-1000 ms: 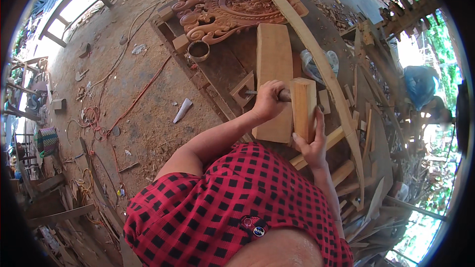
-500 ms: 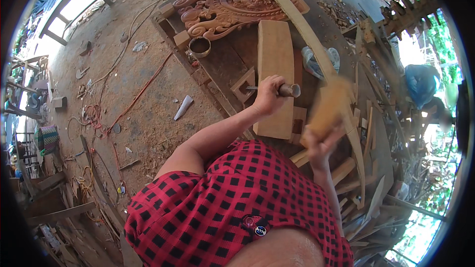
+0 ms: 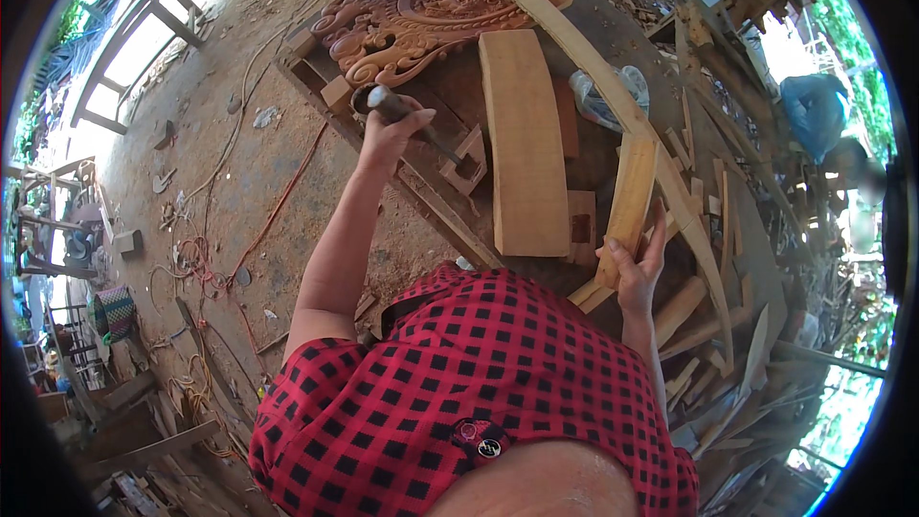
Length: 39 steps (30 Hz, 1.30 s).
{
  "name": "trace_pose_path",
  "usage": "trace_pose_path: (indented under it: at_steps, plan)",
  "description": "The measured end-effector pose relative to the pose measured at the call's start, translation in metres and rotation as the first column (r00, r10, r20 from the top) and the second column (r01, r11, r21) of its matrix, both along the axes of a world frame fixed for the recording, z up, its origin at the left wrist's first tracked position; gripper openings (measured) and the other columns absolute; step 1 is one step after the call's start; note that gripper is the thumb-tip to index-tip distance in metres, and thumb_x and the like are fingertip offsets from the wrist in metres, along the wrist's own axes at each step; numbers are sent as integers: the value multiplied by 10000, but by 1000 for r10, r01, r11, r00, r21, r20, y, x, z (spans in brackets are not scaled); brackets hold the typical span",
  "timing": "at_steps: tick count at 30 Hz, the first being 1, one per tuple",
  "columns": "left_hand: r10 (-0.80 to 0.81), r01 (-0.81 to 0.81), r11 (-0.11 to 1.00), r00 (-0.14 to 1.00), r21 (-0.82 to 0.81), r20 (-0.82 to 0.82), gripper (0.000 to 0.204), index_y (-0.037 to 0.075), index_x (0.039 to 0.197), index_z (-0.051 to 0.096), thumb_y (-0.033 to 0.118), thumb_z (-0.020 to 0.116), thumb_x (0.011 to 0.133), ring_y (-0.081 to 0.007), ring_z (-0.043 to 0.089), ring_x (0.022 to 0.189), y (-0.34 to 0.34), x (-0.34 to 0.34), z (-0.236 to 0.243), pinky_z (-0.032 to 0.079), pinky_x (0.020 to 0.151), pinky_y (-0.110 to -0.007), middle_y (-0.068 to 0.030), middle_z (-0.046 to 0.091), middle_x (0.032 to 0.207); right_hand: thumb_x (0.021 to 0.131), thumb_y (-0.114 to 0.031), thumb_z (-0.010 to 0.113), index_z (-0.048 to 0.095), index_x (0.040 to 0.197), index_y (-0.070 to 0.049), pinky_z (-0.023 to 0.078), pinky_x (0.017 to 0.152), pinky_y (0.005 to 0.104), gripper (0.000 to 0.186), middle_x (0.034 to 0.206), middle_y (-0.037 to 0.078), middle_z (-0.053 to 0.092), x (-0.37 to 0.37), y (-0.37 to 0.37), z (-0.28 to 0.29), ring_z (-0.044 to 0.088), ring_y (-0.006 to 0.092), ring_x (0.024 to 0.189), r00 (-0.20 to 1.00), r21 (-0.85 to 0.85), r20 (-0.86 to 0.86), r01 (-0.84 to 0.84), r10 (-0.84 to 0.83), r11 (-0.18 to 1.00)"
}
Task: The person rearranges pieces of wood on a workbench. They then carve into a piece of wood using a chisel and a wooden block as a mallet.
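Note:
My left hand (image 3: 385, 146) is closed around the handle of a chisel (image 3: 440, 146). The chisel slants down to the right, its blade end at the square hole of a small wooden block (image 3: 475, 146); whether the tip touches cannot be made out. A wooden mallet (image 3: 633, 187) is in my right hand (image 3: 639, 273), gripped at its near end with some fingers stretched out. Between the hands lies a thick, slightly curved board (image 3: 525, 148). Beside its near right corner sits another piece with a square hole (image 3: 582, 203).
A carved reddish panel (image 3: 436, 14) lies at the far end of the low work surface. A long curved wooden strip (image 3: 589, 62) runs along the right, beside a clear plastic bag (image 3: 586, 103). Offcuts (image 3: 678, 311) pile up at right. Cords (image 3: 287, 177) cross the floor at left.
My left hand has moved left off the thick board, swinging the chisel toward the small block's hole. The mallet, blurred by motion before, now shows sharply. The whole view has shifted slightly.

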<state>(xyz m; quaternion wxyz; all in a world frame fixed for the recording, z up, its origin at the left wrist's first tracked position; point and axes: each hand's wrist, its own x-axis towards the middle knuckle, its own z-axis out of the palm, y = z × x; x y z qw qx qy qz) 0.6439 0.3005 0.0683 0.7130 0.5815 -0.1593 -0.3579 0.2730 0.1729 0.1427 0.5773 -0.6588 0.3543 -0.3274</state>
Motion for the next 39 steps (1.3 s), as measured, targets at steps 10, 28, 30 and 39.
trace_pose_path:
  at_steps: [10, 28, 30, 39]
  plan:
    - [22, -21, 999, 1000, -34, 9, 202, 71, 912, 612, 122, 758, 781, -143, 651, 788, 6, -1, -19, 560, 655, -301, -28, 641, 864, 828, -24, 625, 207, 1504, -63, 586, 748, 332, 796, 1247, 147, 542, 0, -5, -20, 607, 197, 1009, 995, -117, -12, -104, 104, 988]
    - [46, -56, 998, 960, 29, 276, 160, 12, 850, 621, 71, 744, 767, -80, 576, 714, -25, -44, -9, 491, 658, -276, 4, 632, 776, 811, -86, 683, 258, 1510, -140, 511, 860, 368, 820, 1378, 153, 501, 145, 0, 71, 644, 274, 1022, 852, -556, -259, -516, 454, 651]
    - [53, -46, 998, 967, -35, 250, 166, 7, 867, 629, 67, 745, 765, -80, 579, 718, -29, -43, -8, 491, 661, -275, 0, 638, 785, 781, -105, 699, 313, 1491, -190, 497, 912, 380, 812, 1286, 170, 582, 165, -8, 71, 619, 327, 1087, 633, -360, -639, -749, 437, 556]
    - [78, -75, 997, 922, -24, 380, 235, 3, 974, 654, 74, 739, 767, -99, 614, 779, -21, -55, 9, 508, 733, -288, -21, 684, 868, 819, -126, 701, 382, 1460, -147, 499, 908, 334, 716, 1294, 179, 585, 191, -2, 99, 627, 254, 1118, 710, -508, -477, -704, 518, 497]
